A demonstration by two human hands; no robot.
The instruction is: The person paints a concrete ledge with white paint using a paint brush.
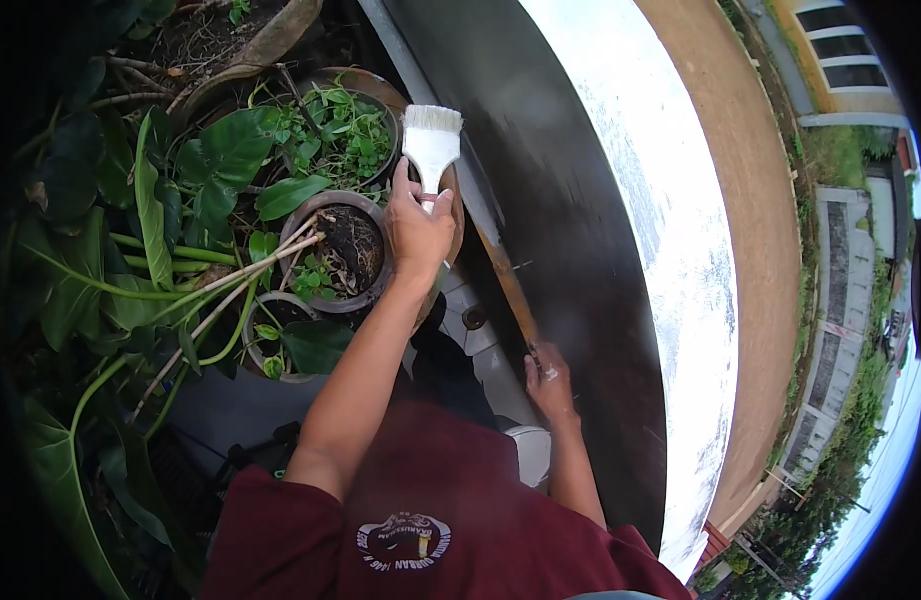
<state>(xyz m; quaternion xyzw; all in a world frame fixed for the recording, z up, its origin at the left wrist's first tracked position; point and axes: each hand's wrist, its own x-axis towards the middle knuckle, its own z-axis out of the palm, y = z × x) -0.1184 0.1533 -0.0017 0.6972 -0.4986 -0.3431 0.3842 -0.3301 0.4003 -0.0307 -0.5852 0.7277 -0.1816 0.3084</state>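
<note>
My left hand (420,232) holds a wide paintbrush (432,143) by its short handle, with the pale bristles pointing away from me. The brush is white and stands out over the rim of a large pot, close to the grey edge of a wall. Lower down on the right, my right hand (551,383) has its fingers bent round the narrow brown edge (513,285) of the dark wall face (580,230). White smears show on its back, and its fingertips are partly hidden.
Potted plants with large green leaves (230,150) crowd the left side. A round grey pot (382,262) is beside my left forearm. A white-painted wall top (685,250) curves along the right, with brown ground beyond. A white container (530,455) is near my right forearm.
</note>
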